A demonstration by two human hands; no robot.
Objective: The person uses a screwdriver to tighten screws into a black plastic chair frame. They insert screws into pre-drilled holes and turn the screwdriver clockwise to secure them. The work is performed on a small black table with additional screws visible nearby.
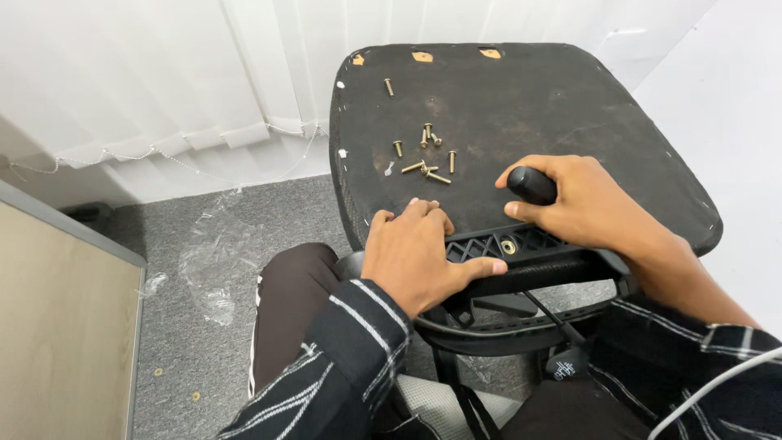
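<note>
An upturned black chair seat [529,106] lies in front of me, its flat underside facing up. My left hand [415,253] presses palm-down on its near edge, fingers spread, holding nothing. My right hand [582,200] grips a black tool handle [531,184] held upright over the ribbed plastic bracket [497,243], close to a brass-coloured bolt hole [508,246]. Several loose brass screws [425,155] lie scattered on the seat beyond my left hand.
A curved black chair part [505,326] sits under the seat's near edge above my lap. Grey carpet [204,326] holds crumpled clear plastic wrap [208,261]. A beige panel [65,326] stands at left. White vertical blinds [163,81] hang behind.
</note>
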